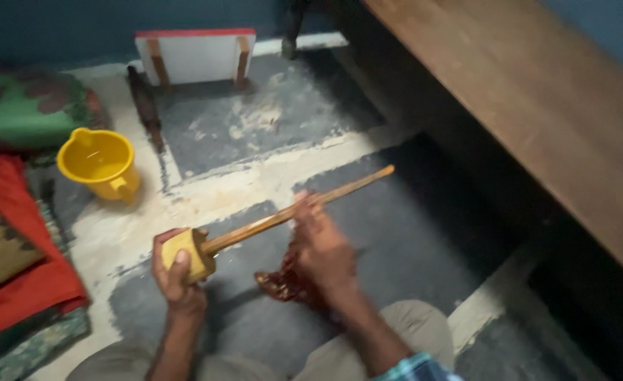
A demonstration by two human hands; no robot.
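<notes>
My left hand (176,271) is closed around the yellowish wooden head (188,252) of a long-handled wooden tool. Its thin stick handle (339,188) runs up and to the right from that head. My right hand (322,243) is blurred and lies against the middle of the handle, with a dark red patterned cloth (282,283) bunched under its palm. How firmly the right fingers hold the cloth is unclear. Both hands are above my knees, over the patchy grey floor.
A yellow plastic mug (101,164) stands on the floor at left, beside red and green folded fabrics (15,233). A small white board with wooden legs (196,56) leans at the back wall. A dark rod (146,106) lies near it. A long wooden bench (551,113) fills the right side.
</notes>
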